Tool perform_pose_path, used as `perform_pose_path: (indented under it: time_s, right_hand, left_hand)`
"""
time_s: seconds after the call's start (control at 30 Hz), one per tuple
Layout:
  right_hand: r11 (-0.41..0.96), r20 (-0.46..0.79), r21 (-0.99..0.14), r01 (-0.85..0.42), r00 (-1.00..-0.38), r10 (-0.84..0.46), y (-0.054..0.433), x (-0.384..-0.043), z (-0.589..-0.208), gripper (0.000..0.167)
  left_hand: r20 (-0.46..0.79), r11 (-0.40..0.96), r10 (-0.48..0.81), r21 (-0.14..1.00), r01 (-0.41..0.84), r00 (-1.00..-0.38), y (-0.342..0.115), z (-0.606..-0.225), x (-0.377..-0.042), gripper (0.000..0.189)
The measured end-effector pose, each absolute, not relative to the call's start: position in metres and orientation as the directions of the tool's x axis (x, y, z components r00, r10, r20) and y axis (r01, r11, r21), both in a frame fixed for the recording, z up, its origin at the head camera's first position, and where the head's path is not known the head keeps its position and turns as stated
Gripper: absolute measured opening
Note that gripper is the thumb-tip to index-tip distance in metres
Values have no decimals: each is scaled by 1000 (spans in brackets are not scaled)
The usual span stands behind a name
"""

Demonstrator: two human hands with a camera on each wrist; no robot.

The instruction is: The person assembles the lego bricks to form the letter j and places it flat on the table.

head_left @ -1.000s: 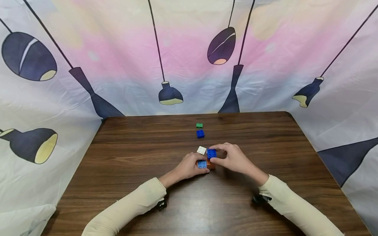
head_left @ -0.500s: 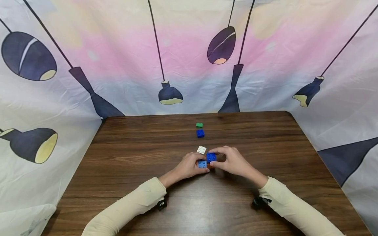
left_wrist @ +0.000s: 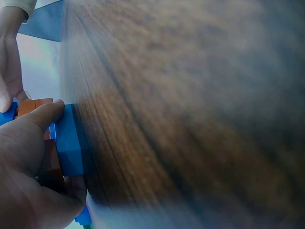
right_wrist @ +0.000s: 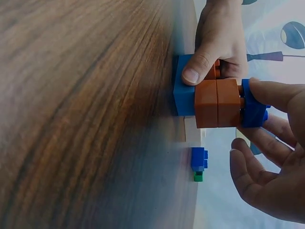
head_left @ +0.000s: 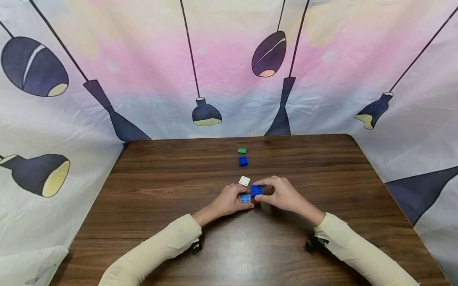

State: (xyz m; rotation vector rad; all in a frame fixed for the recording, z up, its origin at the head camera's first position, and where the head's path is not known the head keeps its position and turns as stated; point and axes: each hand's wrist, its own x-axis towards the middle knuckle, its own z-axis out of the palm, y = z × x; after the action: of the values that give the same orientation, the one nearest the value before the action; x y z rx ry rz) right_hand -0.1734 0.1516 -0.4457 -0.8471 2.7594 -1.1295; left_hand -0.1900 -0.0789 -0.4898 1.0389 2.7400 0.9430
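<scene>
My left hand [head_left: 229,200] grips a small stack of toy building bricks from its left side. Lowest in the stack is a light blue brick [right_wrist: 183,98], under the left thumb in the right wrist view. Two orange bricks [right_wrist: 217,104] rise one on the other from it. A dark blue brick [head_left: 256,190] tops that column, pinched between the thumb and finger of my right hand [head_left: 280,193]. In the right wrist view, orange studs show in a narrow gap beneath it. A light blue studded top [head_left: 245,198] lies between my left thumb and finger.
A white brick [head_left: 245,180] lies just behind the stack. Farther back on the wooden table [head_left: 171,167] are a second dark blue brick [head_left: 243,161] and a small green brick [head_left: 241,151]. A lamp-patterned cloth [head_left: 229,87] hangs behind the table.
Over the past second my right hand has lowered the dark blue brick slightly toward me, onto the orange column. In the last half second hardly anything has moved; the left hand keeps its grip.
</scene>
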Motion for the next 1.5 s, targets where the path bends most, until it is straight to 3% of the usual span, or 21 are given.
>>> perform_pose_path:
  time_s: [0.4,1.5]
  right_hand:
    - [573,161,-638,-515,-816,-555,151,-179,-444,34]
    - [657,170,-564,-501,-849,-501,149,-176,-447,35]
  left_hand:
    - [132,594,618,567,570,-775,-79,-489,-191,34]
    - [133,592,618,569,570,-775,-78,-489,-190,30]
